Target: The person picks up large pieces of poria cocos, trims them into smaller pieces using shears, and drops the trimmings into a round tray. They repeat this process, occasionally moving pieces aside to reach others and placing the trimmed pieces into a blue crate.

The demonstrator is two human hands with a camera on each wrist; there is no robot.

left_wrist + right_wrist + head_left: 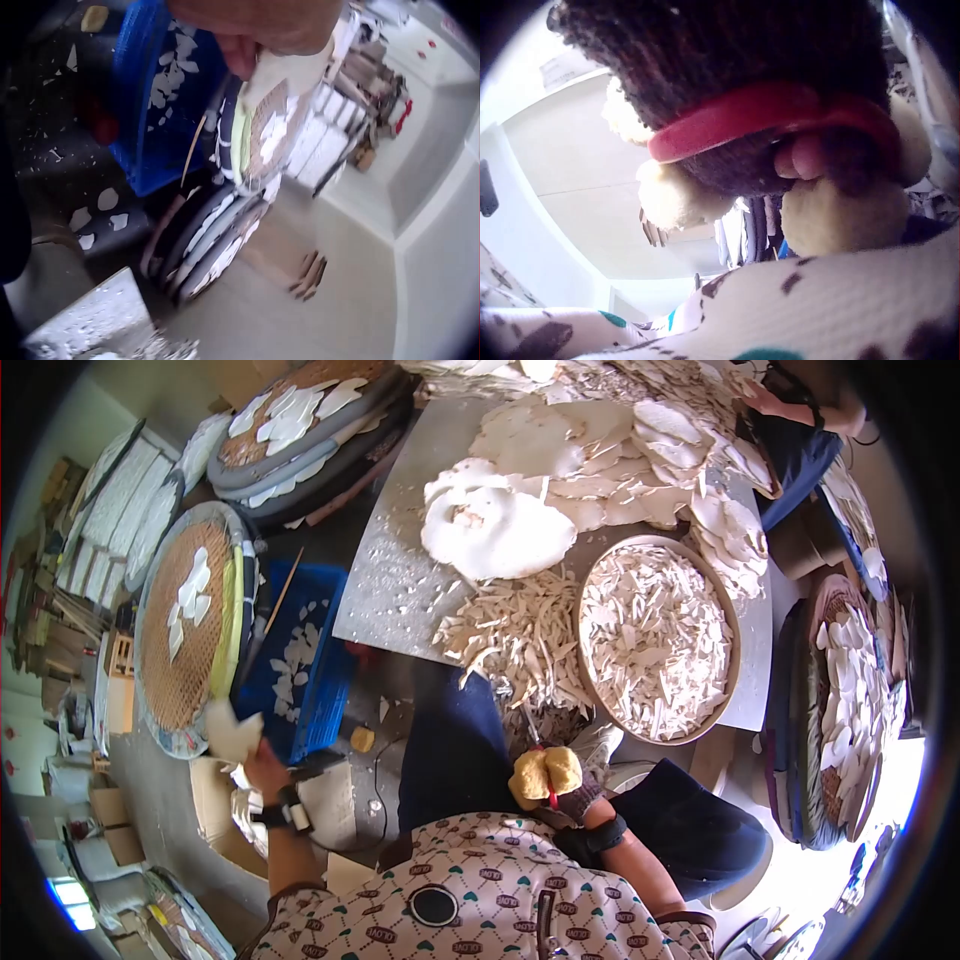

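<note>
My left hand pinches a flat, cream-white slice, held out at the left beside a round woven tray with several white slices on it. The left wrist view shows the slice overlapping that tray, the thumb or a finger against its edge. In a dark knitted glove, my right hand grips red-handled scissors near my lap. Lumps of yellow foam surround the handles and fingers. The blades point toward the table, by a heap of white cut strips.
A metal-topped table carries large white slabs and a round basin of chips. Below left are a blue crate and a cardboard box. Stacked trays stand behind; another person's hand is at far right.
</note>
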